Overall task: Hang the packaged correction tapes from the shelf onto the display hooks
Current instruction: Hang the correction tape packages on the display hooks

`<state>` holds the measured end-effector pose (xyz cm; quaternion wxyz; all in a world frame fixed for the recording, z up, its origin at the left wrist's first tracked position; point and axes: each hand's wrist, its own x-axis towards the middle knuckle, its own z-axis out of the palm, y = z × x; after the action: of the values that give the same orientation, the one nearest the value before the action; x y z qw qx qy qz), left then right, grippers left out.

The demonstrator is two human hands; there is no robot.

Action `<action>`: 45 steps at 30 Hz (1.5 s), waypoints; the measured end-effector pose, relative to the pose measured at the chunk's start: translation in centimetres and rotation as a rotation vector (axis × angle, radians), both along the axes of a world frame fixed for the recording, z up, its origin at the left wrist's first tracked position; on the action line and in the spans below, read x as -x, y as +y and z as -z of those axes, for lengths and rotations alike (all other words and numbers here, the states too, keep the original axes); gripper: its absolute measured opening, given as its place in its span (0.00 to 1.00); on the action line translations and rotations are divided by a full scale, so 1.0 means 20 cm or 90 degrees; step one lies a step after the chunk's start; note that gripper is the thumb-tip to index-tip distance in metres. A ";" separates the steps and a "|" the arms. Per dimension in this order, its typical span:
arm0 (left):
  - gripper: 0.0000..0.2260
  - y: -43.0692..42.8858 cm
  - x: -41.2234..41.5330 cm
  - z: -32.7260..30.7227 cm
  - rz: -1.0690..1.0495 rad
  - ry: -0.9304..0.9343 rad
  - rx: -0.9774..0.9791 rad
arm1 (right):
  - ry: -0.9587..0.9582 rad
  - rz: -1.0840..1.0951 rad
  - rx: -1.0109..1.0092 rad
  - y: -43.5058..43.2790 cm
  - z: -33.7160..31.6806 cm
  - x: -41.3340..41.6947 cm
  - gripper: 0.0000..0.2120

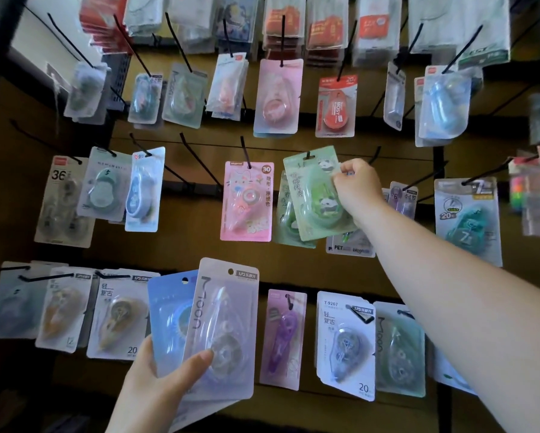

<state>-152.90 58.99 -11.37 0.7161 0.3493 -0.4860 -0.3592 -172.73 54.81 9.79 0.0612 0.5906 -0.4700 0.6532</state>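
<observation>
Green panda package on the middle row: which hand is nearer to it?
Right. The right hand grips the green panda package by its right edge; the left hand is lower left, holding a stack of packages.

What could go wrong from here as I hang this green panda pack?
The green panda pack is tilted, pinched by the right hand at one edge; it may slip off its hook if released early. The left hand holds a fanned stack with the Moon pack in front under one thumb; those could slide out.
</observation>
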 end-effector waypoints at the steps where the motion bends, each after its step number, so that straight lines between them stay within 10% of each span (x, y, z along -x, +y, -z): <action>1: 0.14 0.00 0.00 0.00 -0.002 0.000 0.001 | -0.021 -0.013 -0.040 0.00 0.00 0.00 0.13; 27: 0.20 -0.06 0.11 0.04 0.100 0.063 0.008 | 0.157 0.095 0.024 -0.09 0.16 0.06 0.10; 34: 0.28 0.07 0.29 0.01 0.181 0.057 0.016 | 0.249 -0.263 -0.397 0.32 0.47 0.14 0.07; 45: 0.30 0.23 0.67 0.17 0.248 -0.006 0.011 | -0.053 -0.283 -0.341 0.49 0.99 0.45 0.06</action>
<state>-166.26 63.62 -14.78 0.6337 0.2440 -0.5507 -0.4855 -181.76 64.53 -10.01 -0.2588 0.6463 -0.4869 0.5275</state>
